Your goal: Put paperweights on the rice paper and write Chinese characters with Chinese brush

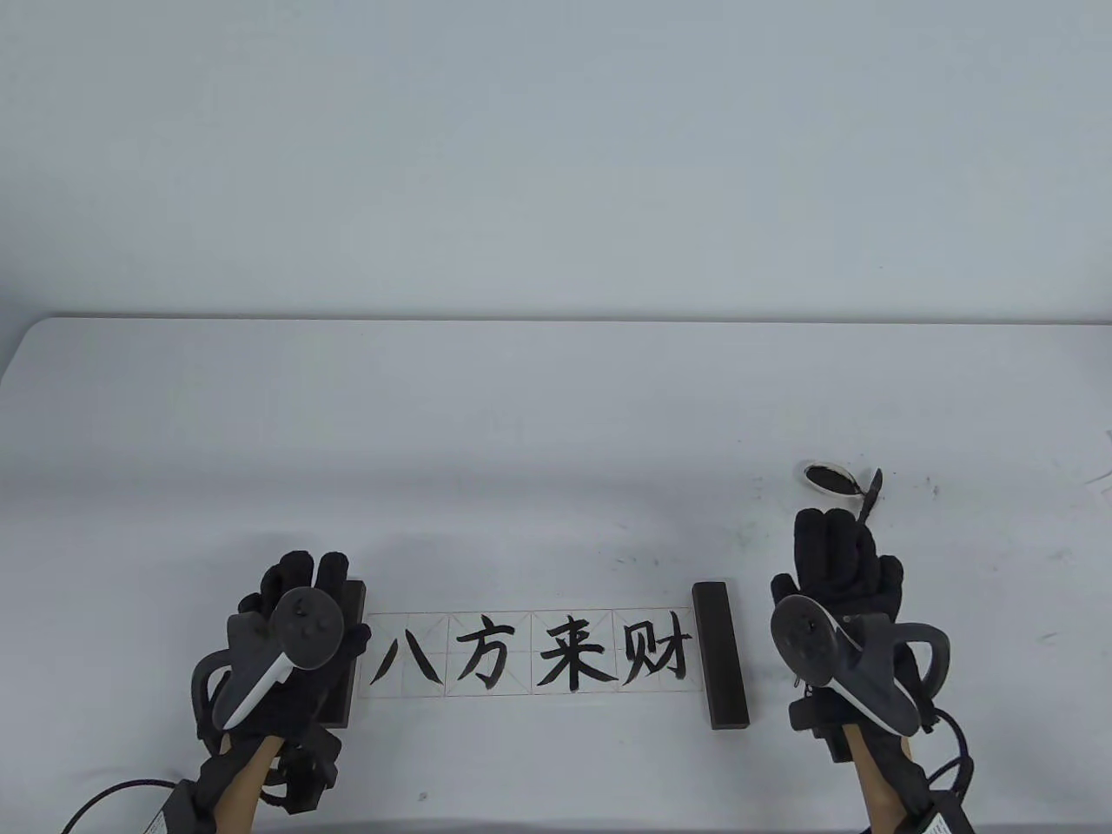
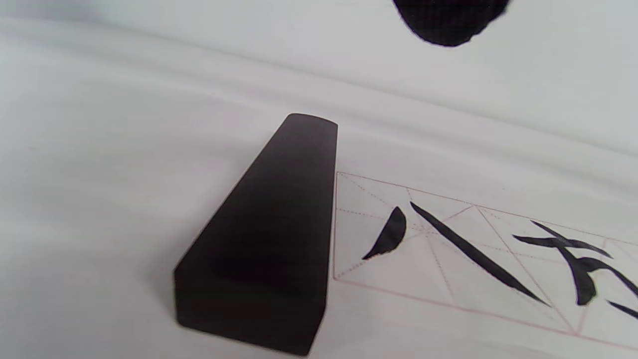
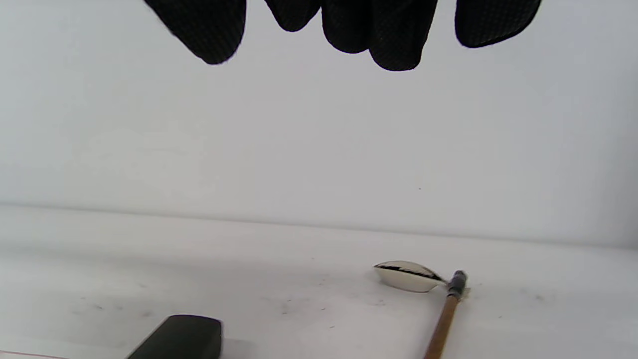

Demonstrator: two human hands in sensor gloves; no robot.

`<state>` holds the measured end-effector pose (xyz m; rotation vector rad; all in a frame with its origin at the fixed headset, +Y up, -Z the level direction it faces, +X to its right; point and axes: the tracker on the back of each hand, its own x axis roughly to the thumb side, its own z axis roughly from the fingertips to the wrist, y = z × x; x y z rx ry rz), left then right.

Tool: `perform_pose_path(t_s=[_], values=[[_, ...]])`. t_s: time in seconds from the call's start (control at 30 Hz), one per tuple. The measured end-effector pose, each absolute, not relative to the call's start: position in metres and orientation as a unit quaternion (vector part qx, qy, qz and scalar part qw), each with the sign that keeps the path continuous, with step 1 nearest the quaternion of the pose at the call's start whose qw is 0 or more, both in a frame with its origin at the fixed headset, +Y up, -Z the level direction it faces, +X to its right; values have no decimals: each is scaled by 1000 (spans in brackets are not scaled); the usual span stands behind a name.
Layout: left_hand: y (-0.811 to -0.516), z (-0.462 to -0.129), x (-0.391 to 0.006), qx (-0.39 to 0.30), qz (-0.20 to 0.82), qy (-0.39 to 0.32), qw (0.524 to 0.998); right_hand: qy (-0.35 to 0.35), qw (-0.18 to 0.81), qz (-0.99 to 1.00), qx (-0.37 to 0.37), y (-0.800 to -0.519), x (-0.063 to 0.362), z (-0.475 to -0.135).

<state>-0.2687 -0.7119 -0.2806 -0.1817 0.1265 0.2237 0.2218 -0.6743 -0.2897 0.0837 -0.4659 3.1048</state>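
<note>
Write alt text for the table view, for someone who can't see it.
A strip of rice paper bearing four inked Chinese characters lies on a white table, a dark paperweight at each end. The left hand hovers over the left weight; the right hand is beside a brush and ink dish.

The room is bright and evenly lit, so the white table (image 1: 556,417) looks pale and almost washed out, without glare. Only soft, faint shadows hug the left paperweight (image 2: 264,244). Around it the table view stays sharp; in the wrist views the fingertips (image 3: 199,25) hanging in are dark and blurred.
</note>
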Motion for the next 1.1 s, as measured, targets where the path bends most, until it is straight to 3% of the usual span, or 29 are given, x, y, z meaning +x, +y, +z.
perform_pose_path(t_s=[0.1, 0.2, 1.1], values=[[-712, -281, -269, -90, 113, 65, 987, -180, 29, 983, 36, -687, 217, -285], [-713, -282, -270, -92, 113, 69, 987, -129, 14, 991, 44, -689, 217, -282], [-715, -283, -272, -87, 117, 67, 987, -107, 8, 993, 48, -685, 210, -276]])
